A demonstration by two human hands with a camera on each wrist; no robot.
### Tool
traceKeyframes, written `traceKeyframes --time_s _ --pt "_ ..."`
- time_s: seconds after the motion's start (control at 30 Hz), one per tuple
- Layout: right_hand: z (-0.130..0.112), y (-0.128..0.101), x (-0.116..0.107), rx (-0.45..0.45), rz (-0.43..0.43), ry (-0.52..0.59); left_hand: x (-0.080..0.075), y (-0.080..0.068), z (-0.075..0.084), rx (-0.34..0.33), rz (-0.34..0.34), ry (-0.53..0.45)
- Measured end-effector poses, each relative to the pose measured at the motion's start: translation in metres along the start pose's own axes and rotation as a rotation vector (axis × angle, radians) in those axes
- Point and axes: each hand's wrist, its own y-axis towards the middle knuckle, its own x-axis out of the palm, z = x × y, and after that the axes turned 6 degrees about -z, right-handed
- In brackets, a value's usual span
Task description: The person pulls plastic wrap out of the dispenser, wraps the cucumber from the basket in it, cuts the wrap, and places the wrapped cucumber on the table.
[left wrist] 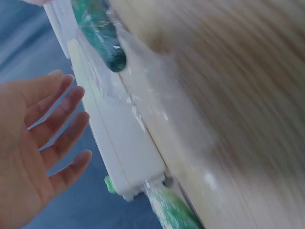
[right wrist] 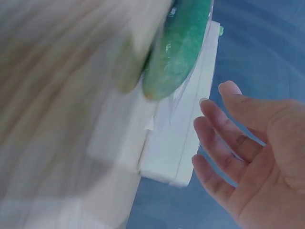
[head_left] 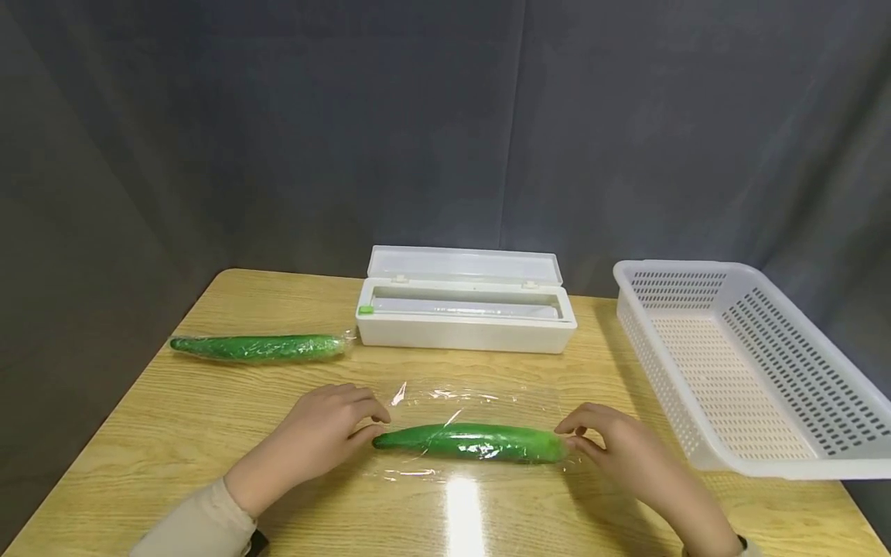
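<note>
A green cucumber [head_left: 480, 442] lies crosswise on the table, with a sheet of clear plastic wrap [head_left: 445, 394] spread around it. Loosely bent, the fingers of my left hand [head_left: 316, 433] are right by the cucumber's dark, narrow end. At its paler, thicker end is my right hand [head_left: 623, 449], thumb and forefinger apart. In the left wrist view the fingers [left wrist: 62, 133] are spread with nothing between them. The right wrist view likewise shows relaxed, parted fingers [right wrist: 219, 143] beside the cucumber [right wrist: 178, 52].
Behind the cucumber stands a white wrap dispenser box [head_left: 462, 333], lid up, a roll inside and a green slider at its left. A second cucumber [head_left: 261, 347], wrapped in film, lies at the back left. On the right is a white perforated basket [head_left: 657, 379]. Dark curtain hangs behind the table.
</note>
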Motion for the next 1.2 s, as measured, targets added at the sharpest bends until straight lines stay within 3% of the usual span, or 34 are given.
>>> traceKeyframes --time_s 0.2,0.43,0.77,1.03,1.2 --pt "-0.011 0.018 0.009 -0.085 -0.035 0.055 0.008 0.017 0.011 0.063 -0.027 -0.050" --pt "-0.012 0.026 0.016 -0.070 -0.091 0.018 0.018 0.026 0.013 -0.001 -0.119 -0.110" --pt "-0.001 0.027 0.019 0.022 -0.170 0.071 0.024 0.033 0.009 -0.028 -0.158 -0.149" --pt "0.005 0.026 0.022 -0.046 -0.167 0.116 0.025 0.034 0.010 -0.050 -0.199 -0.177" --pt "0.005 0.027 0.023 -0.018 -0.190 0.121 0.026 0.035 0.010 -0.056 -0.226 -0.190"
